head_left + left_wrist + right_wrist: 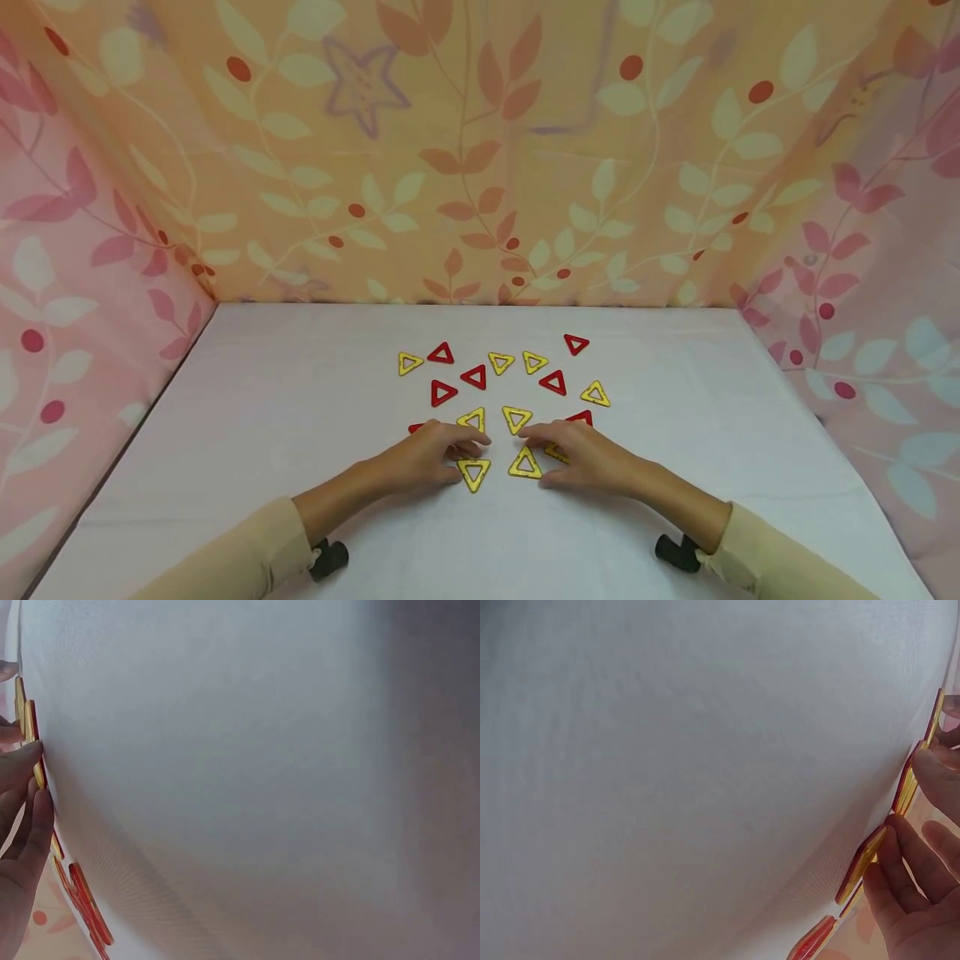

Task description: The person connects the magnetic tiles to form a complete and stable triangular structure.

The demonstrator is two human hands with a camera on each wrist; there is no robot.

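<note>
Several flat, hollow triangle pieces, red and yellow, lie spread over the white table. In the head view my left hand (426, 457) rests beside a yellow triangle (474, 486), its thumb at the left corner and fingers loosely bent above the top edge. My right hand (596, 458) is by another yellow triangle (525, 474), thumb near its right corner, forefinger stretched above it. Partly under that hand are a yellow triangle (553, 455) and a red triangle (582, 418). The left wrist view shows fingertips touching a yellow piece (31, 724); fingertips also touch a yellow piece (872, 851) in the right wrist view.
Farther back lie more pieces, among them a red triangle (442, 360), a yellow triangle (501, 356) and a red triangle (576, 337). A red piece (415, 428) shows behind the left hand. Patterned cloth (480, 208) encloses the white table (262, 375) at the back and sides.
</note>
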